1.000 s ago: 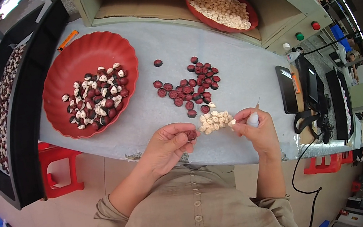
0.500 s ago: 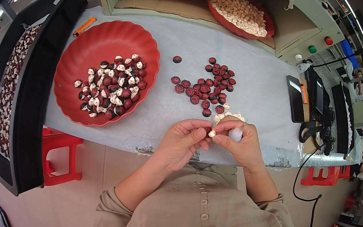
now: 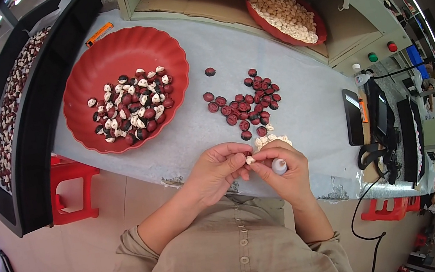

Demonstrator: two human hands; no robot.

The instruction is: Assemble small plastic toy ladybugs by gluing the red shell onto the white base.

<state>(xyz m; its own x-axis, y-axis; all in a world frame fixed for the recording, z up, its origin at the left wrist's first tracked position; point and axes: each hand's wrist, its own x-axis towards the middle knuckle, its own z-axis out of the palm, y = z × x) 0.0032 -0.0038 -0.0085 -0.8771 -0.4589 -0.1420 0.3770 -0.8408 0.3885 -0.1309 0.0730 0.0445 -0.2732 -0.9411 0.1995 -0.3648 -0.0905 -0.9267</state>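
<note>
Close to the table's near edge, my left hand point(image 3: 213, 175) pinches a small dark red round piece point(image 3: 247, 154), mostly covered by the fingers. My right hand point(image 3: 291, 176) holds a small cream-coloured piece point(image 3: 250, 160) between thumb and forefinger, touching the red one. A small white bottle with a narrow tip point(image 3: 279, 166) is also tucked in that hand. Just beyond my fingers are more cream pieces point(image 3: 272, 139), partly hidden by the right hand. Farther off, several loose dark red and black round pieces point(image 3: 246, 104) are scattered over the white-covered table point(image 3: 184, 141).
A red scalloped bowl point(image 3: 118, 46) at left holds joined red-and-cream pieces. Beside it stands a long black tray point(image 3: 47, 123) full of similar ones. Another red bowl point(image 3: 321, 34) with cream pieces sits in the grey cabinet point(image 3: 341, 53). A phone point(image 3: 353, 117) lies at right.
My right fingertips have shifted slightly left, bringing the cream piece against the red one. The bottle has tilted in my right hand, so its tip now shows.
</note>
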